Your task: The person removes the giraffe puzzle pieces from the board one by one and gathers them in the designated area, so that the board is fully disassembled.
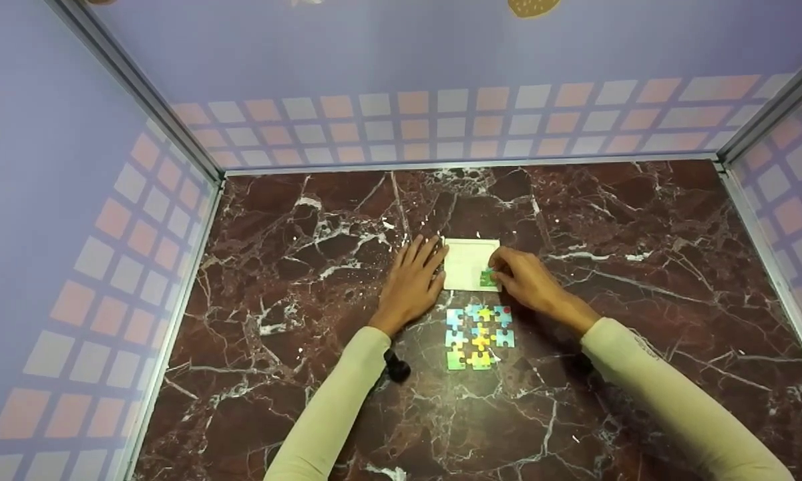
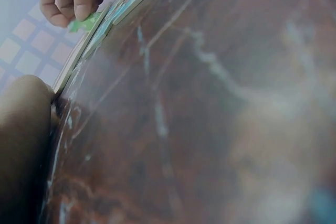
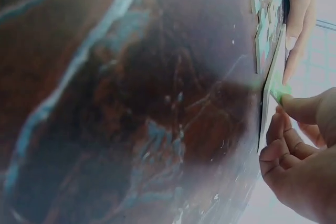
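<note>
A green jigsaw puzzle piece (image 1: 487, 278) is pinched between the thumb and fingers of my right hand (image 1: 522, 277), at the lower right corner of a white puzzle tray (image 1: 466, 264). In the right wrist view the green puzzle piece (image 3: 281, 92) shows at the thumb tip, right at the tray's surface. My left hand (image 1: 411, 280) lies flat with fingers extended, its fingertips and thumb along the tray's left edge. Just below the tray, several joined and loose puzzle pieces (image 1: 481, 339) in blue, yellow and green form a rough square with a gap at its lower right.
The dark red marbled tabletop (image 1: 294, 374) carries white veins. A purple checked wall panel (image 1: 407, 67) stands behind it, with a left panel (image 1: 93, 267) and right panel (image 1: 788, 187) at the sides. A black strap end (image 1: 396, 367) hangs by the left sleeve.
</note>
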Action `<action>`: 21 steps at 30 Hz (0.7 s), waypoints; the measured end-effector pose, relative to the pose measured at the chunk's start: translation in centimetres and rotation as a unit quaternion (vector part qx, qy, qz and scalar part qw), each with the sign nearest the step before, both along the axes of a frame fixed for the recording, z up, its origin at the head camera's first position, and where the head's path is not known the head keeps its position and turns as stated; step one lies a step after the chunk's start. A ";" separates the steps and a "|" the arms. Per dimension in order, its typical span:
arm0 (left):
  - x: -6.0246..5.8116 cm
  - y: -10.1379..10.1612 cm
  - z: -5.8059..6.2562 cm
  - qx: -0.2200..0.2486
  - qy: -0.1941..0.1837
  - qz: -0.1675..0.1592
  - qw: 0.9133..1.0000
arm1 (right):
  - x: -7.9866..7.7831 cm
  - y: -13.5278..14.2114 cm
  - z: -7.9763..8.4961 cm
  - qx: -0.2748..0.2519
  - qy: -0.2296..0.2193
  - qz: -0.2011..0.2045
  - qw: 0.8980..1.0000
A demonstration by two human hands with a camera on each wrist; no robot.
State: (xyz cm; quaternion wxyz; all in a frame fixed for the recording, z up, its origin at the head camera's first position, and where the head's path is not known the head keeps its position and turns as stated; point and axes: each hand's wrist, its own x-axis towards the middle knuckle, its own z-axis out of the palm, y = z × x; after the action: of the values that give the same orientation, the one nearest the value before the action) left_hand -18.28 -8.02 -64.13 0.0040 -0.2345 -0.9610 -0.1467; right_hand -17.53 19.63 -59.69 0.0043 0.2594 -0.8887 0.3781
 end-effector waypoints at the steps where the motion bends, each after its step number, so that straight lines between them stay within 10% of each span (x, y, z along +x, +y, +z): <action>1: 0.0 0.0 0.0 0.000 -0.001 0.000 1.000 | 0.1 0.0 0.0 -0.008 0.002 0.001 1.000; 21: 0.0 0.0 0.1 0.006 0.006 -0.001 1.000 | 4.9 1.2 0.7 -0.055 -0.026 0.017 0.998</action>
State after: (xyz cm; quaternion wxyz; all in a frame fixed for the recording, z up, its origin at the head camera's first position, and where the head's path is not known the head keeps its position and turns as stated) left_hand -18.28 -8.03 -64.06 0.0114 -0.2363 -0.9598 -0.1509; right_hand -12.61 20.87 -58.95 -0.0111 0.2639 -0.8617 0.4333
